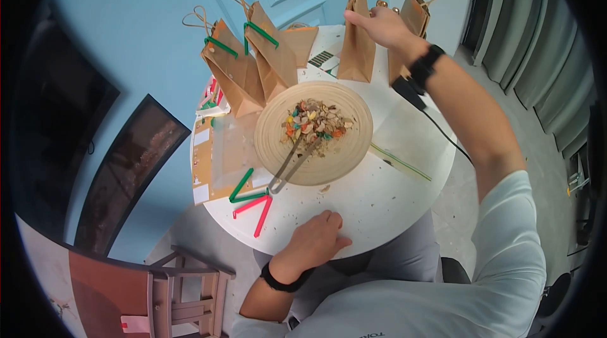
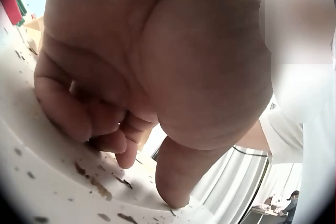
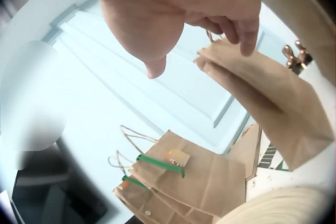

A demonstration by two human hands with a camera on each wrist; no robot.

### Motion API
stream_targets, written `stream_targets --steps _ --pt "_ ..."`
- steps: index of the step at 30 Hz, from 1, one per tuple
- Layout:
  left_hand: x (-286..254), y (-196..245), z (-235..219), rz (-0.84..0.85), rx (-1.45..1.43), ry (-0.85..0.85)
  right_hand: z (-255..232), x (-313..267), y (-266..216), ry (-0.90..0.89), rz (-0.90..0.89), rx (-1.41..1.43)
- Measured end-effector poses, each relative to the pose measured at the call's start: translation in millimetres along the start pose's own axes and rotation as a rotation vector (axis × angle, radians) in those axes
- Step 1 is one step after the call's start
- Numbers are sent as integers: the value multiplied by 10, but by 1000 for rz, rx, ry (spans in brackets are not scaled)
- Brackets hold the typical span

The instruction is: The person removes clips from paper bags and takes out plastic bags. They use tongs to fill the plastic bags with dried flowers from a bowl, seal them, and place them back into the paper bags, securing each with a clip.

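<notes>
My right hand (image 1: 386, 25) is at the upper part of a brown paper bag (image 1: 358, 53) with twisted handles at the back of the table. In the right wrist view its fingers (image 3: 249, 35) lie over the bag's top side, and the thumb stands apart from them. My left hand (image 1: 318, 237) rests at the table's front edge, fingers loosely bent and holding nothing. Between the hands, a round wooden plate (image 1: 269, 107) bears dried petals and chips (image 1: 316, 122), with metal tongs (image 1: 292, 164) leaning on its near rim.
Two paper bags (image 1: 237, 69) (image 1: 273, 53) with green clips (image 1: 221, 47) stand at back left; another bag (image 1: 416, 15) is beyond my right hand. Green clip (image 1: 242, 186) and pink clips (image 1: 259, 211) lie left of the tongs. A green-edged clear bag (image 1: 404, 145) lies at right. Crumbs dot the white table (image 1: 379, 211).
</notes>
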State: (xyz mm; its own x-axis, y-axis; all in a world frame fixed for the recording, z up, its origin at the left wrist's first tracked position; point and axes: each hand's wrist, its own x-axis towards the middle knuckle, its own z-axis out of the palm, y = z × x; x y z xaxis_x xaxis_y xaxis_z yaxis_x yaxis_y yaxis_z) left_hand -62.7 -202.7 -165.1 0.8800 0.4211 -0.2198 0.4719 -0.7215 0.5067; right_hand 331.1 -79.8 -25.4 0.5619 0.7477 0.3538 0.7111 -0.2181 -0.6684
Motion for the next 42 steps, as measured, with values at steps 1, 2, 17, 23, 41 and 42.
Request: stream_targets --steps 1,2,17,23,41,42 --pt "-11 -22 8 2 -11 5 51 102 -130 -59 67 7" --pt "-14 -43 11 4 -22 12 77 228 -224 -117 132 14" --pt "-26 -125 17 13 -77 10 356 993 3 473 -90 -148" --pt "-48 -165 102 42 -76 107 -792 321 -705 562 -206 90" --pt "-219 374 -73 188 -200 639 -1088 -3987 -132 549 -267 -93" --pt "-275 504 -136 261 -194 761 -1063 -4052 -162 530 -301 -76"
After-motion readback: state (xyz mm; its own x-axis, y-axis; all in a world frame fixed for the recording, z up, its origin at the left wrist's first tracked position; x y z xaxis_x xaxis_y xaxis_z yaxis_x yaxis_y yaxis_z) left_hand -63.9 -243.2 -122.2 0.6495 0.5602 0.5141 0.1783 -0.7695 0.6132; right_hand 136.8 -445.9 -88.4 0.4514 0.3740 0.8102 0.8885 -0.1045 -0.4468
